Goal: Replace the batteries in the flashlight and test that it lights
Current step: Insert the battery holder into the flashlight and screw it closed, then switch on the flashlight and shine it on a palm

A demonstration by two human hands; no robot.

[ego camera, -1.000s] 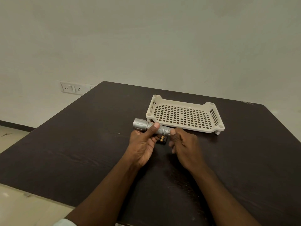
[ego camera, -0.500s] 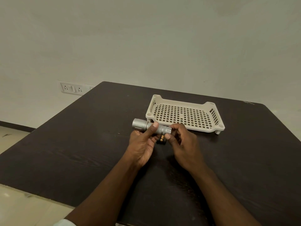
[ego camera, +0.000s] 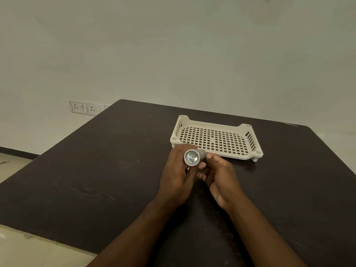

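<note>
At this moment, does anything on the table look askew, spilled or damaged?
Nothing stands out. The tray sits flat and empty on the table; the left hand holds the flashlight, lens toward the camera, unlit.

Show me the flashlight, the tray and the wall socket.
flashlight (ego camera: pixel 191 157), head view, on its lens
tray (ego camera: pixel 244 157), head view, on its near rim
wall socket (ego camera: pixel 83 108), head view, on its plate

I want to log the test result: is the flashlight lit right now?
Seemingly off. The flashlight, held in the left hand, points its lens toward the camera; the reflector looks dull grey, with no bright glow or beam.
</note>
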